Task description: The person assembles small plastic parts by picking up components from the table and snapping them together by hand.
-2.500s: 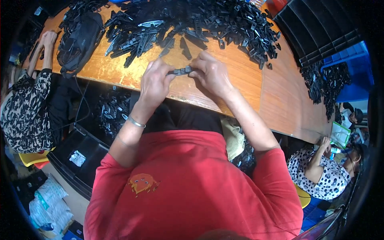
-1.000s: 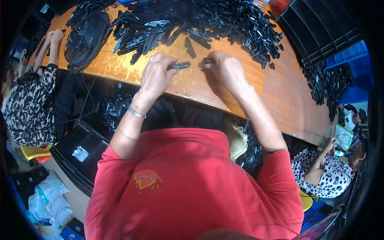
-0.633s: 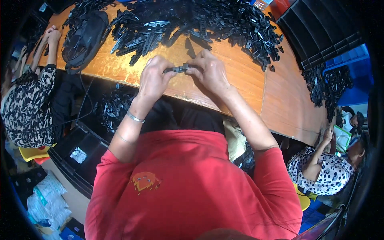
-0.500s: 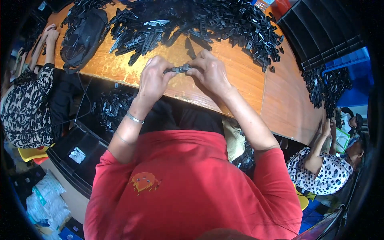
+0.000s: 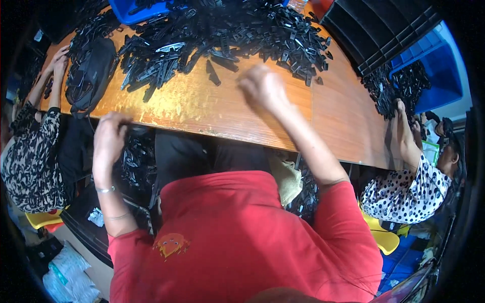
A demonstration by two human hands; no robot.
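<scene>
My left hand [image 5: 110, 137] is just off the front edge of the wooden table [image 5: 202, 108], above a heap of black parts [image 5: 136, 156] lower down. Its fingers are bent and smeared by motion, so I cannot see whether anything is in them. Farther right, my right hand [image 5: 263, 88] hangs over the table with its fingers blurred too. Beyond it spreads a big pile of black plastic parts [image 5: 242, 33]. A single flat black piece [image 5: 212, 73] lies at the pile's near side, left of my right hand.
A black bag [image 5: 91, 76] lies on the table at the left. A blue bin [image 5: 136, 12] stands at the far left, a large black crate [image 5: 379, 30] at the far right beside another blue bin [image 5: 439, 76]. People sit on both sides, one in a patterned top [image 5: 33, 156], another in a dotted shirt [image 5: 404, 192].
My hands have parted from the small black part they held together. The left moved left and toward me past the table edge; the right stayed over the table. The view shifted slightly.
</scene>
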